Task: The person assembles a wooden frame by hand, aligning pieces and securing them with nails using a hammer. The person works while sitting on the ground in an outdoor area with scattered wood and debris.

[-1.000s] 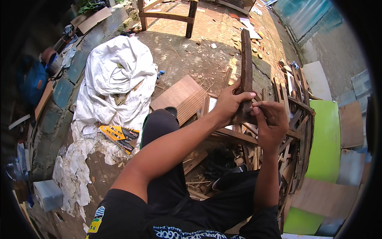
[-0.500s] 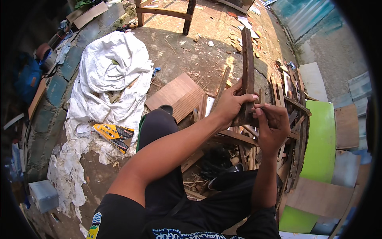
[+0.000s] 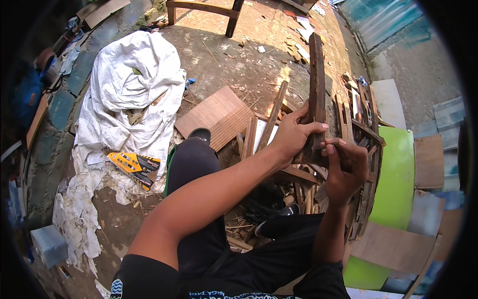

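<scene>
My left hand (image 3: 294,135) is wrapped round a long dark wooden piece (image 3: 316,74), which stands nearly upright and widens at its lower end. The thumb lies across the wood's near side. Against the right edge of the same wood, my right hand (image 3: 346,167) has thumb and forefinger drawn together in a pinch. Anything between those fingertips is too small to make out. Below both hands lies a heap of scrap wood strips (image 3: 298,175), partly hidden by my arms and legs.
A white sack (image 3: 132,74) lies crumpled at the left, with a yellow and black package (image 3: 134,169) by its lower edge. A brown plywood board (image 3: 214,117) rests on the ground ahead. A wooden frame (image 3: 204,7) stands far off; a green panel (image 3: 393,179) is at right.
The picture has shifted slightly, so the sack and board sit further left. The wooden piece and both hands appear a little further right, the left hand keeping its hold.
</scene>
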Demonstrator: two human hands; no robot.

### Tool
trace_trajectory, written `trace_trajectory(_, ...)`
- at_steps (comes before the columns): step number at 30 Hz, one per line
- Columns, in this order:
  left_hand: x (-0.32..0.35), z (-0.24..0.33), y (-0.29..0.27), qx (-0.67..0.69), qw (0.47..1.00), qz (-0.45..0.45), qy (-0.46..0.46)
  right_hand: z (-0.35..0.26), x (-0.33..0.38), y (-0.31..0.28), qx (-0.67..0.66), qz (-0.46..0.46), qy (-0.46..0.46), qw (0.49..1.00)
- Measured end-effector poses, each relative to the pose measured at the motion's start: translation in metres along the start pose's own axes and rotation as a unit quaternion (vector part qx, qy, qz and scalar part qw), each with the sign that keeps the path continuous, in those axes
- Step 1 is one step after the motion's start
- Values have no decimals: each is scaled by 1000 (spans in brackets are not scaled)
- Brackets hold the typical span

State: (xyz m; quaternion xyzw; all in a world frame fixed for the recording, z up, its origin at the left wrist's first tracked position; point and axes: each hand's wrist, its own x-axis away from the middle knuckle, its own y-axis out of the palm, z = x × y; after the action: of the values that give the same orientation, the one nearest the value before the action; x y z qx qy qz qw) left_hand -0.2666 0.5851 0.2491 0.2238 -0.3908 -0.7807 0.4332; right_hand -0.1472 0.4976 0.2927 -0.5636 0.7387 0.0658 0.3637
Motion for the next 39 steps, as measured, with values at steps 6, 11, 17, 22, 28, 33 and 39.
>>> trace_trajectory(6,1,3,3,-41,999,25,5,4,0,-1,4,-8,-23,1000)
trace_trajectory(11,-1,2,4,-60,998,29,8,4,-2,-1,32,-13,-37,999)
trace_trajectory(17,-1,1,4,-65,998,24,11,4,-1,-2,42,-23,-51,998)
trace_trajectory(22,0,0,5,-60,997,34,19,3,0,-2,82,-36,-76,993)
trace_trajectory(28,2,0,6,-80,996,35,29,1,-1,1,90,-21,-97,991)
trace_trajectory(33,2,-1,6,-75,996,34,37,4,4,-4,93,-59,-106,988)
trace_trajectory(39,2,-1,5,-80,996,41,21,2,1,1,59,-19,-94,994)
